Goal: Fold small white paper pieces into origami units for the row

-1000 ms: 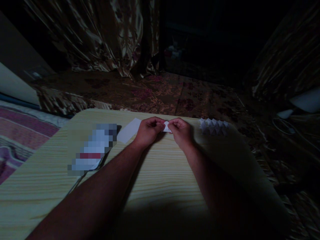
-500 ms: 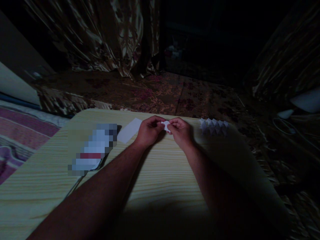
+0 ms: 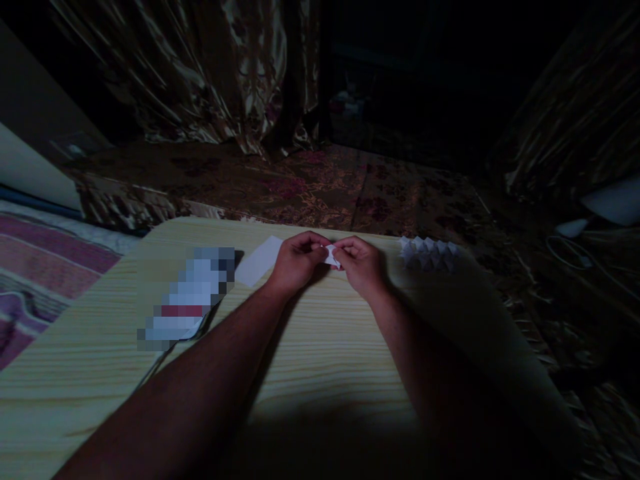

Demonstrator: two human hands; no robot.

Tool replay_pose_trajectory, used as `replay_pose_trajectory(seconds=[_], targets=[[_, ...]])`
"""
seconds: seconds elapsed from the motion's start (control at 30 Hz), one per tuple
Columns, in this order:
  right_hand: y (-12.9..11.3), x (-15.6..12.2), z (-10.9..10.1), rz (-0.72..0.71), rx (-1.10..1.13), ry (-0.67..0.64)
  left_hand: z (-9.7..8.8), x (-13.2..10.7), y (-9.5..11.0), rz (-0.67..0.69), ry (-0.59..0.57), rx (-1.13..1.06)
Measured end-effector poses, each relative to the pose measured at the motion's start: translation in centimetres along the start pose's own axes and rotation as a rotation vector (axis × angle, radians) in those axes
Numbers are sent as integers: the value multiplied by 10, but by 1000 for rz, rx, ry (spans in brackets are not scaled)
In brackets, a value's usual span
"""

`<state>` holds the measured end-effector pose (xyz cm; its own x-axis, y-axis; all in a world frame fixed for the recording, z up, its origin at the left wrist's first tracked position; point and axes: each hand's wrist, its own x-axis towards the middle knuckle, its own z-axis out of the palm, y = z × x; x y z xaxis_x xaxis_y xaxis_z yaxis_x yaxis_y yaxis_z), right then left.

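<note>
Paper piece [image 3: 330, 259]: my left hand [image 3: 299, 262] and right hand [image 3: 363, 263] pinch it, apparently mid-fold; folded pieces [image 3: 429, 254] sit far right; a flat sheet [image 3: 259, 261] lies unused, left.

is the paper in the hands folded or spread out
Folded: the paper is a small, pointed shape pinched between left hand and right hand. Individual creases are too small to tell.

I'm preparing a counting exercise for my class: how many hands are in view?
2: the left hand, nearer the flat white sheet, and the right hand, nearer the pointed white pieces. Both pinch a small white paper between them. No other hand shows.
</note>
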<state>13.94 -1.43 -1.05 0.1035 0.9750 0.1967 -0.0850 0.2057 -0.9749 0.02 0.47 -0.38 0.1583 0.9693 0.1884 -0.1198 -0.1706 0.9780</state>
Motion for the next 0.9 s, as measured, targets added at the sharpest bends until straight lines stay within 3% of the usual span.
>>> replay_pose_trajectory(seconds=[0.23, 0.9], targets=[[-6, -3, 0, -26, -15, -17, 0, -1, 8, -17, 29, -13], [-4, -2, -4, -27, -32, -7, 1, -3, 9, -39, -45, -73]])
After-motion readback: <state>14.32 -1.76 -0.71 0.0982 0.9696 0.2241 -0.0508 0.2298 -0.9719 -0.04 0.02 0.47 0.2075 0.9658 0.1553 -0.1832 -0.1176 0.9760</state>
